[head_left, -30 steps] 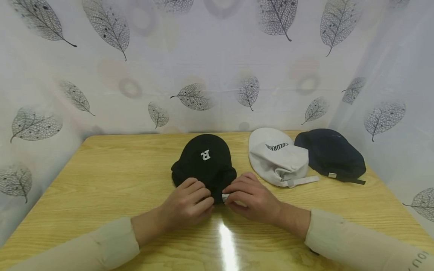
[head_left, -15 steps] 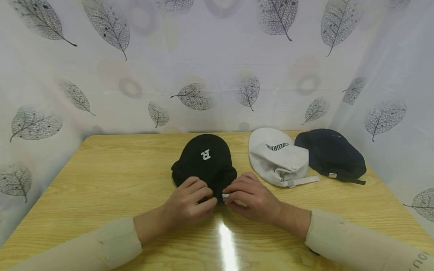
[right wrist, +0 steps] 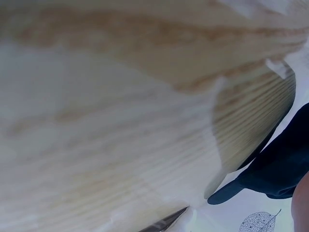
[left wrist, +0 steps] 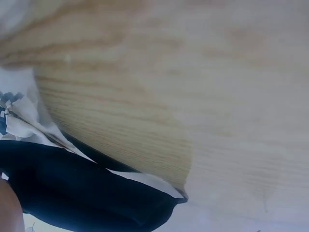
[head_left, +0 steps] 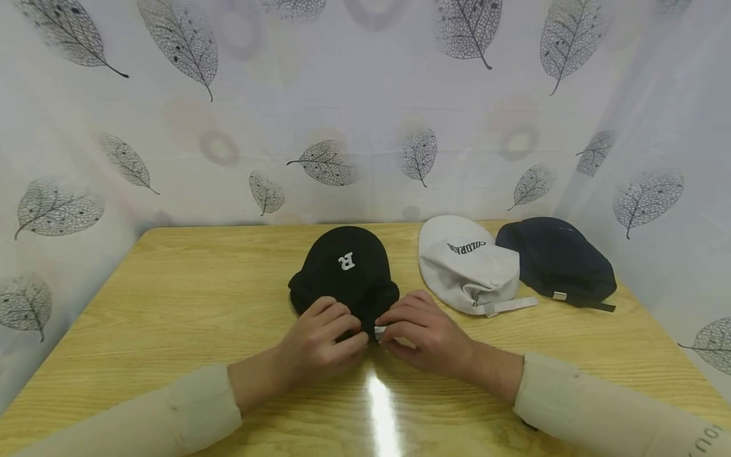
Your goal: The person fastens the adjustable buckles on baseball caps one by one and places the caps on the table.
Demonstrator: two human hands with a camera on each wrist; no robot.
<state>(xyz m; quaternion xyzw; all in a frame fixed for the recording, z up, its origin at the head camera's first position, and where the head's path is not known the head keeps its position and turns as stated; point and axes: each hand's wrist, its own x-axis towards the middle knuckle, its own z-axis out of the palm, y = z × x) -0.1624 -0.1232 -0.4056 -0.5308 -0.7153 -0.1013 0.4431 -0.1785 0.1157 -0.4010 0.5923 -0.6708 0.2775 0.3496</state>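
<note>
A black baseball cap with a white letter R sits at the middle of the table in the head view, its brim pointing away. At its near edge my left hand pinches the back of the cap with curled fingers. Just to the right, my right hand pinches the cap's strap beside a small silvery buckle. Much of the strap is hidden behind my fingers. Part of the black cap shows low in the left wrist view, and its dark side at the right of the right wrist view.
A white cap marked with dark lettering lies to the right, its strap end sticking out. Against it rests a navy cap with a metal buckle. Both are on the wooden table, which a leaf-patterned curtain surrounds at the back and sides.
My left hand has shifted slightly to the right along the cap's near edge, closer to my right hand. The right hand and the caps have stayed put.
</note>
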